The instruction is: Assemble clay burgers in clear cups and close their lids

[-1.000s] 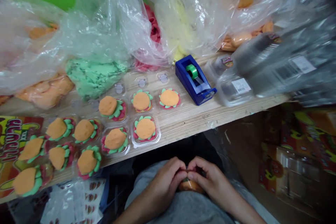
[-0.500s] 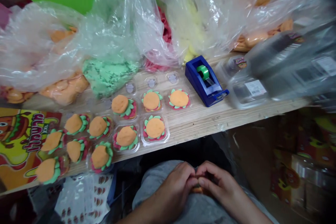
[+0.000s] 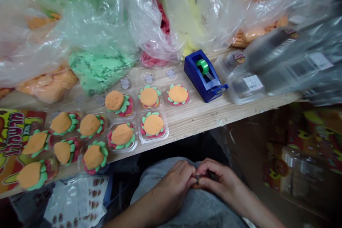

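Observation:
My left hand (image 3: 178, 181) and my right hand (image 3: 223, 178) meet over the grey cloth (image 3: 162, 171) on my lap, below the table's front edge. Their fingers are pinched together around something small and dark between the fingertips, mostly hidden, that I cannot make out. On the table beyond stand several toy burgers with orange buns and green and pink layers, in clear plastic cups; the closest is a burger (image 3: 153, 124) near the edge. Right of them sits a blue tape dispenser (image 3: 205, 82) with a green roll.
Clear bags of green dough (image 3: 98, 71), orange dough (image 3: 49, 83) and pink dough (image 3: 157, 58) line the back. Stacked clear plastic containers (image 3: 245, 94) stand at right. A printed yellow box (image 3: 12, 149) lies at left. Sticker sheets (image 3: 74, 199) are below the table, cartons (image 3: 275, 167) at lower right.
The view has shifted, so the table things sit further left and slightly higher. My hands stay together; the orange bit seen under the fingers before is now mostly hidden.

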The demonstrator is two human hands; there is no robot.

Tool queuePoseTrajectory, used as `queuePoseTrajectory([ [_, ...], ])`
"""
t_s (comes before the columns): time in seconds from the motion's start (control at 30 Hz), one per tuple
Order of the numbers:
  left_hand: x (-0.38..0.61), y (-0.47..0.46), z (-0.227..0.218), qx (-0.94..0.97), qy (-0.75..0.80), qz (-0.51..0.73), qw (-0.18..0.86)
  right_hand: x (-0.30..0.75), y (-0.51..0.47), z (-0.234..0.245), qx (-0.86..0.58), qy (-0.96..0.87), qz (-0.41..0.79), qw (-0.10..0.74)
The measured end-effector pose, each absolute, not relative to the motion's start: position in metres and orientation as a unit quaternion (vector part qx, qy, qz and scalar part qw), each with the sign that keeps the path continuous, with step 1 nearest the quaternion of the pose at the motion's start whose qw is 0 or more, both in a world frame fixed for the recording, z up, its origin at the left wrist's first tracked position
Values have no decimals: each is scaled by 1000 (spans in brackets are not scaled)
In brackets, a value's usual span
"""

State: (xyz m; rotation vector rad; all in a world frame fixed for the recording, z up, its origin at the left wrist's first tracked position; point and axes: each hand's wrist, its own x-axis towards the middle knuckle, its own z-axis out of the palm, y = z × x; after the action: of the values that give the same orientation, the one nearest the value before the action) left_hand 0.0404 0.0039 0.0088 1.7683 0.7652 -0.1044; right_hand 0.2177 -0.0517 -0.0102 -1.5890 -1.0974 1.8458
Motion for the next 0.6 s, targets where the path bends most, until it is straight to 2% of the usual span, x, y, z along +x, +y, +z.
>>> queuePoseTrajectory([
  [0.17,42,6,5,750,321,-30,578,209,-54,-13,-616,-370,649,249],
  [0.37,46,15,9,683,390,-34,616,224,-39,-10,-580,-332,682,296],
  [0.47,48,27,19,674,432,51,597,235,-15,-9,-599,-318,650,343],
  [0.6,38,48,36,654,526,219,498,233,25,-17,-639,-322,569,404],
])
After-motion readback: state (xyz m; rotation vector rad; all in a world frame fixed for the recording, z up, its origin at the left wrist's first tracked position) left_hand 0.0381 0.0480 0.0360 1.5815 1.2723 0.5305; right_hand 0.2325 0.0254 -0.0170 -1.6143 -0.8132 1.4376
